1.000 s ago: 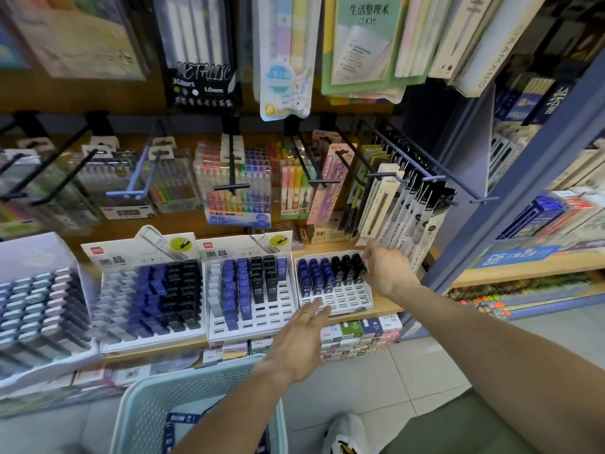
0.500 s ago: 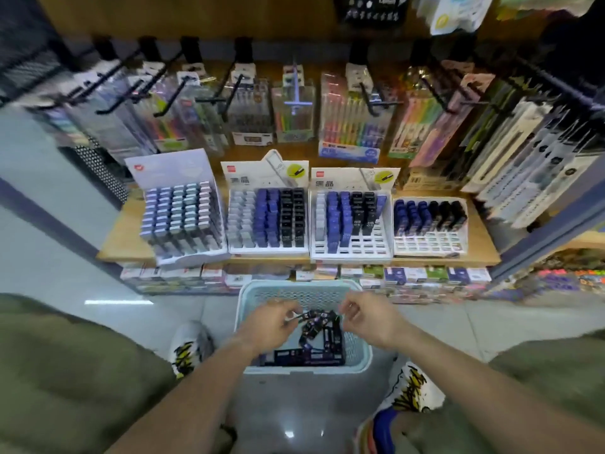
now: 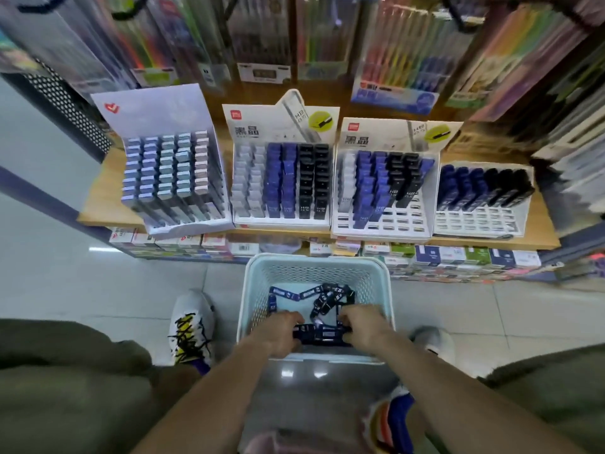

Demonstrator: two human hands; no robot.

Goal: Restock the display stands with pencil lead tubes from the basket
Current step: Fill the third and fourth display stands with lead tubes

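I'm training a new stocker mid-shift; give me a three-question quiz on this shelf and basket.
1. True or false: both hands are inside the basket.
2. Which stand shows the most empty slots? A) the far-right stand B) the far-left stand C) the second stand from the left
3. Fill in: the left hand and right hand together hold a bundle of dark ____.

Key: 1 true; 2 A; 3 tubes.
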